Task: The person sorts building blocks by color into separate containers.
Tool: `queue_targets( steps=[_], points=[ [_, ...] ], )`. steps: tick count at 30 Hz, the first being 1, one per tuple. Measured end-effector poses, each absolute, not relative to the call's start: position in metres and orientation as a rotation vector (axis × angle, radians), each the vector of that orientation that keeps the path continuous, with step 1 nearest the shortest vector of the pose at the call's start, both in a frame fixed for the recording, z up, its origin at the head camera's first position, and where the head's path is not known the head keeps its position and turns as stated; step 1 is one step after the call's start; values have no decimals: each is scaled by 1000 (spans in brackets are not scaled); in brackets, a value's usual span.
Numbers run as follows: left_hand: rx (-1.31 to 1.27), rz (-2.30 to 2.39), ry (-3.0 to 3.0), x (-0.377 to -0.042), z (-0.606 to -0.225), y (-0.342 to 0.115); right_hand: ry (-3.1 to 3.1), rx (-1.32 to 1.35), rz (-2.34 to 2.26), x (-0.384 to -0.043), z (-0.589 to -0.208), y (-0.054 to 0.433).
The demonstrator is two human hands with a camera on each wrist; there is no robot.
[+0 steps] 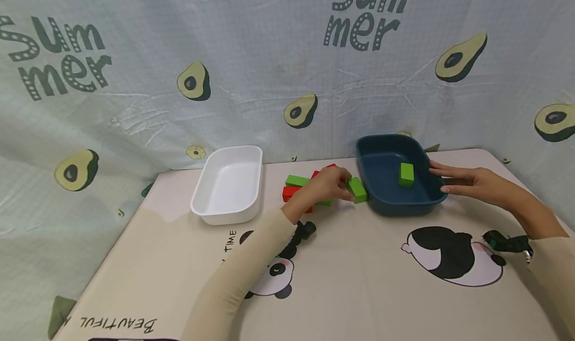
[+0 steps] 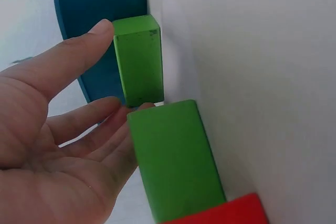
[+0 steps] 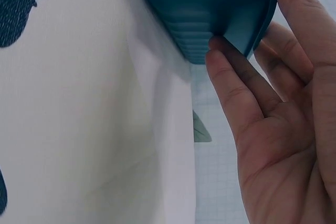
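My left hand (image 1: 331,185) pinches a green block (image 1: 357,190) between thumb and fingertips, right beside the left wall of a dark blue bin (image 1: 395,209). In the left wrist view this block (image 2: 140,66) stands on end, the thumb at its upper edge and fingertips near its lower end. Another green block (image 2: 176,161) lies close below those fingers, with a red block (image 2: 231,214) beyond it. One green block (image 1: 406,175) is inside the bin. My right hand (image 1: 487,187) touches the bin's right side with fingers extended, also seen against the bin's outer wall (image 3: 191,38).
Left of the bin is a pile of red and green blocks (image 1: 292,193), partly hidden by my left hand. A white bin (image 1: 229,181) stands farther left. Behind the table hangs a printed cloth (image 1: 251,91). A small black object (image 1: 509,242) is by the right sleeve.
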State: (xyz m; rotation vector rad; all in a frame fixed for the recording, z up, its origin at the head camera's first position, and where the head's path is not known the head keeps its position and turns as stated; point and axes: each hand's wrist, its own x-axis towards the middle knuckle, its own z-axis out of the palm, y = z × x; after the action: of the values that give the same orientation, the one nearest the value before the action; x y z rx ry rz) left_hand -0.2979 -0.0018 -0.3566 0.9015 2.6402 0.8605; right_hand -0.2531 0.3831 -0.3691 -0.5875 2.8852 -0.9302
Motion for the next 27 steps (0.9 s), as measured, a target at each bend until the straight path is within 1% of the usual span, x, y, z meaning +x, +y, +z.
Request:
queue_targets(
  steps=[6,14,17,22,27],
  points=[
    [840,892,2629,-304,-360,2,2893,-560,-905,-254,-369,383],
    [893,811,2586,-307,-367,7,2874,-578,-940,-253,-368,382],
    [957,781,2538,-306,-367,5,2873,-580,-942,-254,-368,382],
    [1141,669,2408,-303,-362,-2,2866,-593,-944,-254,-369,381],
    [1212,654,2267,-299,-357,-6,2856,-586,-962,-252,-370,382]
  ],
)
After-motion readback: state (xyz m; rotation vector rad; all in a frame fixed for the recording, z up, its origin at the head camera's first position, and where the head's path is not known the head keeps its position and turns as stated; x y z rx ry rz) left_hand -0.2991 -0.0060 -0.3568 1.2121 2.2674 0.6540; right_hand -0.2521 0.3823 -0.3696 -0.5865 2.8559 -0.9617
